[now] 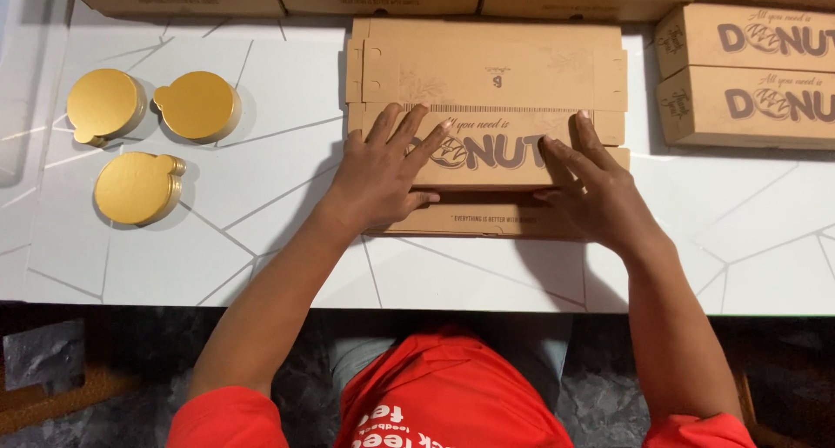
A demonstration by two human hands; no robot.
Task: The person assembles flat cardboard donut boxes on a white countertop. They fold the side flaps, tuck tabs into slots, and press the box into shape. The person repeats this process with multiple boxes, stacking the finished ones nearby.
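— Where's the flat cardboard box?

— At twelve o'clock on the white surface. The left hand and right hand press down on its front panel, fingers spread, pinching nothing.

— Anything else?

— Three gold discs at nine o'clock; two folded boxes at two o'clock.

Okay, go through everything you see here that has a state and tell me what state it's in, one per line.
Flat cardboard box blank: unfolded, lying on the white table, front panels under both hands.
Left hand: open, fingers spread, pressing flat on the blank.
Right hand: open, palm down on the blank.
Two assembled boxes: closed, stacked at the right.
Three gold round boards: lying flat, apart, untouched.
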